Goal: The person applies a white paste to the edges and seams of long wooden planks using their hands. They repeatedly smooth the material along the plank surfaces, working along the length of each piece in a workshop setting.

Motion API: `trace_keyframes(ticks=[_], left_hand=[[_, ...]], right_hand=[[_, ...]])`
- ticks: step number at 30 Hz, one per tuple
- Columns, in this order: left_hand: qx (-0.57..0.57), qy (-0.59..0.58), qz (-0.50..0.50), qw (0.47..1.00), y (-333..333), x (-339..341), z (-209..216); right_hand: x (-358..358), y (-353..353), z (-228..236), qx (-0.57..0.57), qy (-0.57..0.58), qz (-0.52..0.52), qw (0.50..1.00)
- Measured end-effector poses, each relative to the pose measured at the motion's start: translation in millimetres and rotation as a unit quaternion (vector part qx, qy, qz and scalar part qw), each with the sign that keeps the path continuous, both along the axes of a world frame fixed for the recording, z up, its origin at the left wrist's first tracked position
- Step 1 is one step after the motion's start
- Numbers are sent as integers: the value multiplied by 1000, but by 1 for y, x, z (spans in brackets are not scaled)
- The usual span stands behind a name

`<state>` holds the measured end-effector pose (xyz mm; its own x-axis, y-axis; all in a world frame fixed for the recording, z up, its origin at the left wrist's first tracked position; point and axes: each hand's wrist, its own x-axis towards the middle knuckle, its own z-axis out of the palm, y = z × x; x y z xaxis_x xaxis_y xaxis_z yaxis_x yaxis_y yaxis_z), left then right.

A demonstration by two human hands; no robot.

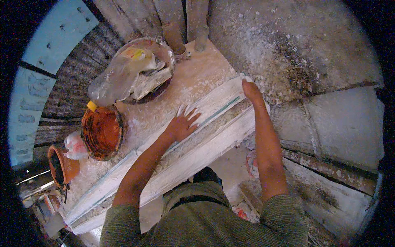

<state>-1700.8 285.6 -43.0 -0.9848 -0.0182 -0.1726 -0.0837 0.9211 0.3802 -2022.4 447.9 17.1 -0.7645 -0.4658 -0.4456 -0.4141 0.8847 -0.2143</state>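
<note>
A long, narrow white piece (pixel 222 95), seemingly coated with plaster, lies slantwise along the table's near edge. A green stripe and a rough grey groove run along its length. My left hand (pixel 183 124) rests on its upper side near the middle, fingers spread and their tips whitened. At the far right end, my right hand (pixel 252 89) is closed over the piece's corner, the fingers partly hidden. The near side of the piece is a pale, streaked face that hangs toward my body.
On the dusty wooden table (pixel 201 68) stand a large basin (pixel 168 53) with a plastic bag (pixel 117 80) and scraps, and an orange-stained bucket (pixel 102 133). A clear glass (pixel 201 38) is at the back corner. Left lies an orange pot (pixel 70 168); white-splattered ground (pixel 284 53) is at right.
</note>
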Motion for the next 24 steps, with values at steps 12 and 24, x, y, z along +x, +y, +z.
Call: trace_keyframes(ticks=[12, 24], left_hand=[[-71, 32, -126, 989, 21, -59, -7], [74, 125, -19, 989, 45, -86, -30]], right_hand=[[117, 14, -88, -60, 68, -82, 993], [-63, 60, -136, 136, 302, 153, 931]])
